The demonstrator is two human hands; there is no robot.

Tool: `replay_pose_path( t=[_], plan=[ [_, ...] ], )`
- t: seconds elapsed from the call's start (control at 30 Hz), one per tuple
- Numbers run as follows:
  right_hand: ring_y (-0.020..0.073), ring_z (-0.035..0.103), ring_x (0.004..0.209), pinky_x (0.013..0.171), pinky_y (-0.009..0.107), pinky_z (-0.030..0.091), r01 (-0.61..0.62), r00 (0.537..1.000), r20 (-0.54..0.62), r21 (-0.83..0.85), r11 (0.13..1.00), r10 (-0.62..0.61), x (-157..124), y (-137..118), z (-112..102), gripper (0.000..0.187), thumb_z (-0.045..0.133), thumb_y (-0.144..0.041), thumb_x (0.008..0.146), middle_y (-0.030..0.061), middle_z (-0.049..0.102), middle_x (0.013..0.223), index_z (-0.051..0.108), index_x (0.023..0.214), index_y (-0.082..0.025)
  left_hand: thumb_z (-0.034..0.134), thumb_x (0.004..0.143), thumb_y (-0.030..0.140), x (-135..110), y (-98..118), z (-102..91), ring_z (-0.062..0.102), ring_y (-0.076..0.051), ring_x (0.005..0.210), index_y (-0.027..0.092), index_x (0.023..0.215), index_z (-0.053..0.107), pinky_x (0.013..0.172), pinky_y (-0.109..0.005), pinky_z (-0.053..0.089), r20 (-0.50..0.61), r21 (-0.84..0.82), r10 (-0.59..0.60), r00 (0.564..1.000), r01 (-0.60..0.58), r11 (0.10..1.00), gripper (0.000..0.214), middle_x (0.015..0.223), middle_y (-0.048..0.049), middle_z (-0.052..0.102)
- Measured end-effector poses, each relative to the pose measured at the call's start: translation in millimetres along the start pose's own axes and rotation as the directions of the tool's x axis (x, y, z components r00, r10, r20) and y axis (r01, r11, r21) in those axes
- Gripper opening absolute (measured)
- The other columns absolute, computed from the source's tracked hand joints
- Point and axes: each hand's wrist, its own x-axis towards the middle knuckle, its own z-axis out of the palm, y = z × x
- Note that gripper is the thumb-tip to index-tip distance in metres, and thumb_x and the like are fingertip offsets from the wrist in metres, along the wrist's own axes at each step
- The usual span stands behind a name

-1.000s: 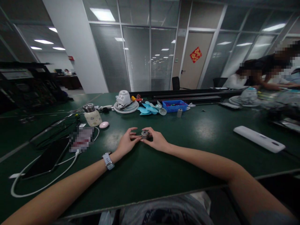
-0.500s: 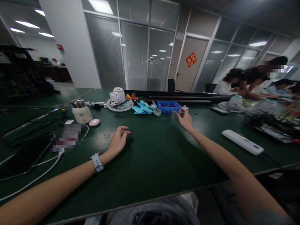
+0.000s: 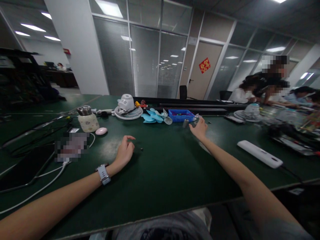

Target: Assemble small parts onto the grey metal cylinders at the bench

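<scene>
My left hand [image 3: 125, 150] hovers low over the green table with its index finger stretched out and apart from the curled others. It holds nothing; a small dark part [image 3: 141, 149] lies just right of it. My right hand [image 3: 200, 129] reaches toward the back, thumb and fingers spread. A grey metal cylinder [image 3: 185, 123] stands upright left of its thumb, apart from it. Between the thumb and fingers a small ring-like piece is partly visible, too blurred to name. The blue tray [image 3: 180, 115] with small parts stands behind.
Light blue fan blades [image 3: 154, 116] and a white fan housing [image 3: 126, 106] lie at the back. A patterned bottle [image 3: 88, 120], a pink oval object [image 3: 101, 131] and a tablet [image 3: 27, 165] with cables are left. A white power strip [image 3: 260, 154] lies right. Several people sit or lean far right.
My right hand has opened, letting go of a small metallic piece beside the cylinder. My left hand has drawn slightly left, uncovering the small dark part on the table.
</scene>
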Motion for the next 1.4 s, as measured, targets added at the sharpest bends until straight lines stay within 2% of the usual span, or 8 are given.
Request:
replay_pose_path(
  t=[0.1,0.2,0.3,0.4,0.6,0.8,0.9,1.4],
  plan=[
    [0.0298,0.04,0.131,0.107,0.05,0.025,0.37,0.926,0.013,0.166,0.914,-0.377,-27,-59,-17,0.051,0.057,-0.037,0.085,0.0153,0.049,0.138,0.049,0.131,-0.018,0.038,0.076,0.021,-1,3,-1.2,0.056,-0.018,0.058,0.022,0.106,0.047,0.057,-0.029,0.039,-0.043,0.01,-0.05,0.998,0.05,0.999,0.032,0.064,0.0039,0.055],
    [0.0267,0.041,0.132,0.109,0.051,0.022,0.602,0.693,0.168,0.401,0.69,-0.702,-63,-119,-29,0.033,0.057,-0.045,0.087,0.0073,0.057,0.132,0.064,0.116,-0.029,0.039,0.076,0.02,-1,4,-2.2,0.057,-0.018,0.058,0.021,0.108,0.044,0.057,-0.029,0.039,-0.052,0.007,-0.078,0.996,0.078,0.997,0.033,0.065,0.0034,0.055],
    [0.0284,0.034,0.136,0.109,0.054,0.02,0.63,0.534,0.249,0.521,0.577,-0.808,-94,-159,-27,0.03,0.062,-0.05,0.084,0.0058,0.053,0.137,0.07,0.107,-0.033,0.039,0.076,0.02,0,1,-1.7,0.056,-0.019,0.057,0.021,0.109,0.043,0.057,-0.03,0.039,-0.062,0.008,-0.073,0.995,0.073,0.997,0.033,0.064,0.0035,0.054],
    [0.0291,0.032,0.138,0.108,0.054,0.021,0.605,0.507,0.299,0.545,0.581,-0.808,-113,-179,-16,0.029,0.066,-0.05,0.081,0.0063,0.05,0.14,0.072,0.104,-0.034,0.039,0.077,0.021,2,-3,-0.1,0.055,-0.019,0.056,0.021,0.109,0.043,0.056,-0.03,0.039,-0.066,0.029,-0.04,0.997,0.042,0.999,0.032,0.062,0.0039,0.052],
    [0.0267,0.036,0.135,0.106,0.052,0.025,0.599,0.542,0.257,0.549,0.583,-0.8,-102,-175,-8,0.016,0.068,-0.044,0.081,0.0047,0.058,0.131,0.076,0.091,-0.033,0.04,0.078,0.021,4,-8,2.1,0.055,-0.019,0.053,0.021,0.11,0.043,0.054,-0.029,0.038,-0.051,0.07,-0.051,0.997,0.055,0.996,0.033,0.059,0.0051,0.051],
    [0.0288,0.052,0.119,0.101,0.049,0.034,0.386,0.91,0.055,0.249,0.888,-0.411,7,-74,-28,0.019,0.065,-0.041,0.083,0.0061,0.068,0.115,0.076,0.091,-0.028,0.041,0.077,0.022,5,-11,1.9,0.054,-0.017,0.051,0.021,0.112,0.043,0.05,-0.026,0.035,-0.032,0.096,-0.062,0.998,0.065,0.993,0.035,0.06,0.0042,0.052],
    [0.0284,0.06,0.105,0.092,0.042,0.042,0.12,0.99,0.071,0.035,0.992,-0.122,49,-9,-37,0.027,0.06,-0.041,0.086,0.0094,0.071,0.105,0.076,0.098,-0.024,0.041,0.077,0.022,4,-9,1.6,0.054,-0.017,0.051,0.021,0.113,0.042,0.05,-0.026,0.035,-0.027,0.118,-0.068,0.997,0.071,0.991,0.036,0.058,0.0047,0.051],
    [0.0243,0.066,0.094,0.077,0.03,0.049,-0.059,0.954,0.276,-0.198,0.978,0.114,50,37,-23,0.033,0.058,-0.046,0.087,0.0096,0.072,0.1,0.073,0.107,-0.026,0.041,0.078,0.023,4,-8,1.6,0.054,-0.018,0.051,0.019,0.116,0.041,0.052,-0.028,0.037,-0.005,0.149,-0.088,0.996,0.088,0.985,0.038,0.06,0.0042,0.053]
  ],
)
